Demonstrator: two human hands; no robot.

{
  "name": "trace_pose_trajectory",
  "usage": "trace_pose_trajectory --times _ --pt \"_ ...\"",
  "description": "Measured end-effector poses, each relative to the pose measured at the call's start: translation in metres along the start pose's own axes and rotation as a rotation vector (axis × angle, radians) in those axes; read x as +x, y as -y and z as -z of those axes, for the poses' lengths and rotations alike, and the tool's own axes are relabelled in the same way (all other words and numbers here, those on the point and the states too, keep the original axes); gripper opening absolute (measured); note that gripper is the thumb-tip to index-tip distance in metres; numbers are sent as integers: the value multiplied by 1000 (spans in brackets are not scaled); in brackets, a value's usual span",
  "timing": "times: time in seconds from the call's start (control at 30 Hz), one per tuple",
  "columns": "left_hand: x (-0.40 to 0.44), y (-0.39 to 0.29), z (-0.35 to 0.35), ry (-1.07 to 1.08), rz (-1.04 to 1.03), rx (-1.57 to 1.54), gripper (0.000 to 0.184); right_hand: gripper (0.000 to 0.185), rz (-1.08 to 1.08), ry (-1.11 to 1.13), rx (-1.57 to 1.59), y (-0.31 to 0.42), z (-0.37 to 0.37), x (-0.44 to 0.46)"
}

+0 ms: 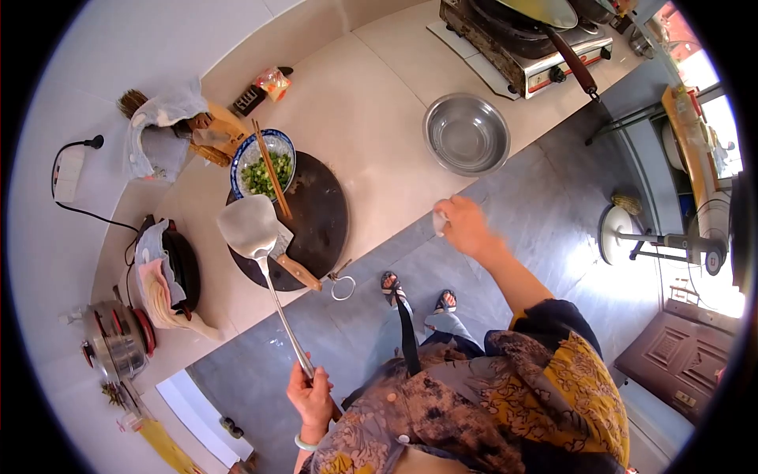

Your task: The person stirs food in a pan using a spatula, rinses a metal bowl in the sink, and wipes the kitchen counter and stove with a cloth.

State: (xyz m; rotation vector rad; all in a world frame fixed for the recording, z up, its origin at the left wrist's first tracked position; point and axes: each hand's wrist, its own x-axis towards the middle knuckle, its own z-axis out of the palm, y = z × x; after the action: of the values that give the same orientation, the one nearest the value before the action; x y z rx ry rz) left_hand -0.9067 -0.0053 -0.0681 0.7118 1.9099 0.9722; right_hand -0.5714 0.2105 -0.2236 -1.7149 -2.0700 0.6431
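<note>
The spatula (249, 223) is lying slantwise through the left-centre of the frame, its broad blade hovering over or resting on the near-left edge of the round board (324, 201); I cannot tell which. The left hand (311, 401), at lower centre-left, is gripping its handle. The blade is overlapping the knife (299, 271) and sitting close to the patterned bowl (234, 170), where chopsticks (271, 166) are leaning across chopped greens (257, 178). Near the centre, the right hand (467, 227) is pinching something small and pale, too blurred to name, just below the steel basin (466, 134) on the tabletop (379, 118). At upper right, a pan (545, 11) is sitting over the stove (540, 79). To me, the person is seemingly handling two things at once, and any shifting of the spatula is calling for a lifted blade, clear of bowl, chopsticks and knife.
</note>
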Motion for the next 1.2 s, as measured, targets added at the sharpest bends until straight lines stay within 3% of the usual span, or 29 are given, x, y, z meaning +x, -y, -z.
trace_pose_trajectory --times 0.2,0.4,0.57,0.67,0.77,0.87,1.03,1.2 --pt "19 -12 6 -15 25 -5 33 35 209 -282 37 54 -27 114" --pt "25 -16 20 -170 32 -28 33 24 -93 -420 18 45 -56 282" --pt "25 -7 37 -174 36 -9 37 34 -239 -253 -1 28 -66 343" --pt "29 -2 37 -231 110 -14 44 36 -232 -217 -111 26 -82 337" --pt "37 -9 27 -286 191 -91 34 35 -237 -88 -153 35 -73 317" --pt "44 -13 20 -247 128 -63 35 34 -204 -26 -132 36 -64 298" --pt "42 -26 10 -181 70 -74 34 26 -145 -164 -94 37 -68 218" --pt "31 -26 -3 -141 31 -84 33 32 -82 -176 37 21 -57 126"
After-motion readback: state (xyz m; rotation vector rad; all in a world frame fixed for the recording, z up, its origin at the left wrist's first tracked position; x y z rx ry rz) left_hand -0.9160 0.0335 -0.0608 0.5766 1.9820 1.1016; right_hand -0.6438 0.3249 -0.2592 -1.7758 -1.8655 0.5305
